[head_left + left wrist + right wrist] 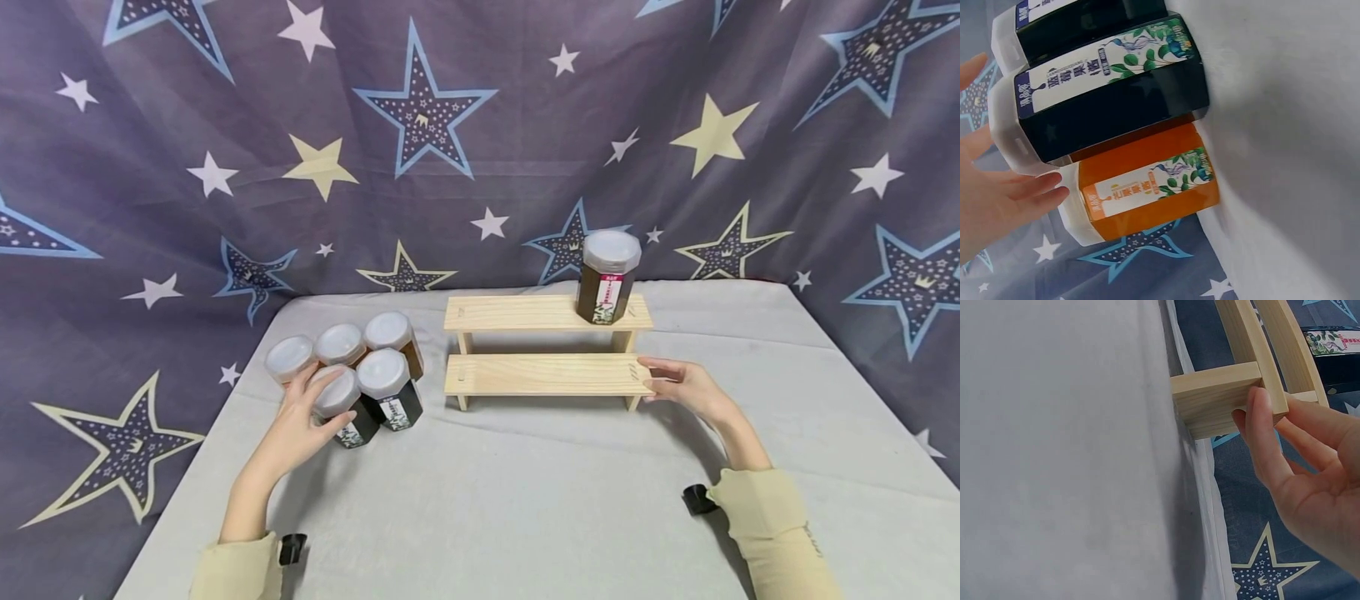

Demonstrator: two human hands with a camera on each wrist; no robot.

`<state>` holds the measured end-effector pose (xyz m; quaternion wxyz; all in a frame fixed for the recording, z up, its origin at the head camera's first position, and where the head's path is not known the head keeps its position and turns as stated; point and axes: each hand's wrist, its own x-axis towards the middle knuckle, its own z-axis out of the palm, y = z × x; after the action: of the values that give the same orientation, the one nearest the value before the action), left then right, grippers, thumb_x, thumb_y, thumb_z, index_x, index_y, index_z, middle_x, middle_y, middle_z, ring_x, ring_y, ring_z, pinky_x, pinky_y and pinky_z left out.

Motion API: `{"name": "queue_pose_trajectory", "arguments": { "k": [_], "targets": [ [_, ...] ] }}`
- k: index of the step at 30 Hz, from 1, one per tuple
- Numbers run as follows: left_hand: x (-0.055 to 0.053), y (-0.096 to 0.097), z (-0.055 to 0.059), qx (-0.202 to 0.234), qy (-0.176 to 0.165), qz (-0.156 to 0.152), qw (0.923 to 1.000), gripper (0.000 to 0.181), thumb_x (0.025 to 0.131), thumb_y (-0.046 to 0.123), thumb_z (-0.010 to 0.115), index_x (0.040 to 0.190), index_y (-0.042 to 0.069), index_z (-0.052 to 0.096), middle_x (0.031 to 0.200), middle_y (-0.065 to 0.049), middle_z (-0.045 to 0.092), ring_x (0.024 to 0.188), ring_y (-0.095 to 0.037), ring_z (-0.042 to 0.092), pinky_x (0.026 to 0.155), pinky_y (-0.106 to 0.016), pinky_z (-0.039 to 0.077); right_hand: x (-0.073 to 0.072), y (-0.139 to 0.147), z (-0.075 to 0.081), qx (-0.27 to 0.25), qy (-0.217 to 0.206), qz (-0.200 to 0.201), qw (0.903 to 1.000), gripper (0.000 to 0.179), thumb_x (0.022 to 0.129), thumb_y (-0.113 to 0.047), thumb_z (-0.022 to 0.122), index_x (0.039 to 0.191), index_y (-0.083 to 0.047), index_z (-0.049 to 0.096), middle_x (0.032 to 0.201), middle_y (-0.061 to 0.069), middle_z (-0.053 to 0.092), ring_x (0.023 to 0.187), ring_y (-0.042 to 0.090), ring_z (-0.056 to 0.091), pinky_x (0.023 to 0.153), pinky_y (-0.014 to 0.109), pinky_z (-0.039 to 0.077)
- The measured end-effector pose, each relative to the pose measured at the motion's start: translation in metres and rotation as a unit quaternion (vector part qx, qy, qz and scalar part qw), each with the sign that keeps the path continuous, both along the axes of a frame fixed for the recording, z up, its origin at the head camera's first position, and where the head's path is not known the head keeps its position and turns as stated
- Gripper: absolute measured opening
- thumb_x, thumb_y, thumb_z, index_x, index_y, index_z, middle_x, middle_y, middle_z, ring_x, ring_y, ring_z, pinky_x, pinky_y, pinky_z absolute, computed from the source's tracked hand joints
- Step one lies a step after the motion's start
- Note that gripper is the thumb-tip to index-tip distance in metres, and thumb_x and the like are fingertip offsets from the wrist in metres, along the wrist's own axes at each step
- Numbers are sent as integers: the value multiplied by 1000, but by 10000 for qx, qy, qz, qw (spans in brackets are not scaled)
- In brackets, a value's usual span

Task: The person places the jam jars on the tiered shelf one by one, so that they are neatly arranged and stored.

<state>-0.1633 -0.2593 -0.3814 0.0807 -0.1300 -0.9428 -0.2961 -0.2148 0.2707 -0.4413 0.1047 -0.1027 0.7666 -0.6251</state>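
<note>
My left hand [300, 425] is spread over the front-left dark jar [352, 429], thumb on its right side and fingers around its white lid. In the left wrist view, the thumb is apart from the dark jar's lid [1013, 128], and two fingertips are against the lid of an orange jar [1147, 181]. Another dark jar [397, 407] stands just right of it. With fingers and thumb, my right hand [690, 390] pinches the right end of the lower board of a two-step wooden shelf [540, 375]; the right wrist view shows this board end [1269, 375] between them.
Behind the dark jars stand more white-lidded jars [341, 343], partly hidden. One dark jar with a red-and-white label [609, 283] sits on the right end of the upper step. A grey cloth [510, 500] covers the table, and a star-patterned curtain [525, 125] hangs behind.
</note>
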Motion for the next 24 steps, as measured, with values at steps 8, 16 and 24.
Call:
{"name": "queue_pose_trajectory", "arguments": {
  "k": [8,16,24],
  "targets": [
    [1,-2,-10,204,-58,73,9997,60,79,21,64,130,3,37,137,-29,15,122,-49,19,90,-63,22,0,1,0,-20,-6,15,10000,49,85,1,52,127,17,32,121,39,38,80,7,61,74,30,50],
    [0,-3,-16,341,28,145,9993,60,80,21,64,131,6,36,138,-29,16,122,-49,20,89,-64,23,1,1,0,-30,-48,0,10000,50,85,0,52,127,16,32,122,39,38,80,6,61,74,31,50],
    [-4,-3,-24,514,502,300,9970,58,76,16,68,125,2,41,124,-27,33,114,-43,31,89,-57,26,0,0,0,-64,-47,-12,10000,49,85,0,52,127,17,32,120,39,38,80,7,61,75,31,50]
  ]
}}
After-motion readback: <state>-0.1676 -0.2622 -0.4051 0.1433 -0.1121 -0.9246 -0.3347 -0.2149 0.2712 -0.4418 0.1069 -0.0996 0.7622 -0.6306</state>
